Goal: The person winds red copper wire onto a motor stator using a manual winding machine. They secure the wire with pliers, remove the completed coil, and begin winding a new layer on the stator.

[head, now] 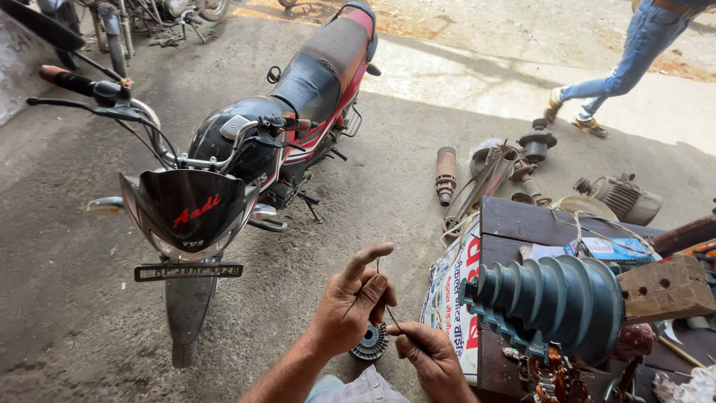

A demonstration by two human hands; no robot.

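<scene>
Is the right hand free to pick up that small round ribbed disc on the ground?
Probably not right away: the right hand pinches a thin wire shared with the left hand. The disc lies just beside it, nothing covering it.

Motorcycle left; workbench right.

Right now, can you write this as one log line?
left hand: pinches thin wire | right hand: pinches wire | ribbed disc: on ground

Shaded concrete floor, parked motorcycle, dark wooden bench, sunlit ground beyond.
</scene>
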